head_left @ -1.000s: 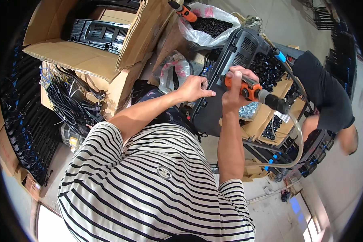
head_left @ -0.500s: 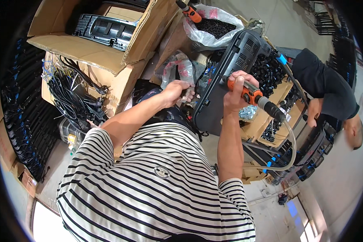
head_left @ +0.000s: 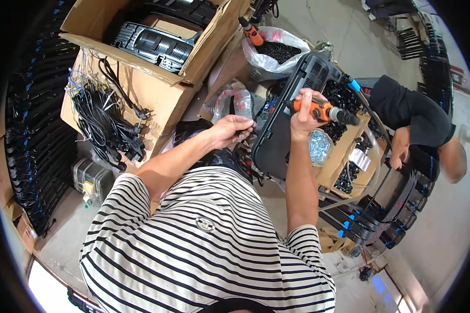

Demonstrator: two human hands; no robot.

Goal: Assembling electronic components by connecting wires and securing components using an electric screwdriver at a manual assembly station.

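Observation:
My right hand [head_left: 303, 121] is wrapped around an orange-and-black power screwdriver [head_left: 322, 111] above a long black plastic panel [head_left: 274, 141]. The panel slants away from me with a vented section at its far end. To its left, my left hand [head_left: 228, 131] is closed, thumb and forefinger pinched together near the panel's edge. Whatever sits between those fingertips is too small to make out. Just beyond that hand lies a clear plastic bag [head_left: 234, 99] with red print. A bag of silver screws [head_left: 319, 147] rests right of my right forearm.
An open cardboard box [head_left: 141, 65] of black plastic parts stands at far left, bundled black cables [head_left: 102, 117] beside it. A white sack [head_left: 277, 52] of small black pieces holds a second orange screwdriver [head_left: 251, 32]. At right, a co-worker's arm [head_left: 418, 112] reaches toward black parts.
My view has shifted a little. My left hand has come closer to the panel's edge. The screwdriver now lies more level, and the silver screws show more fully.

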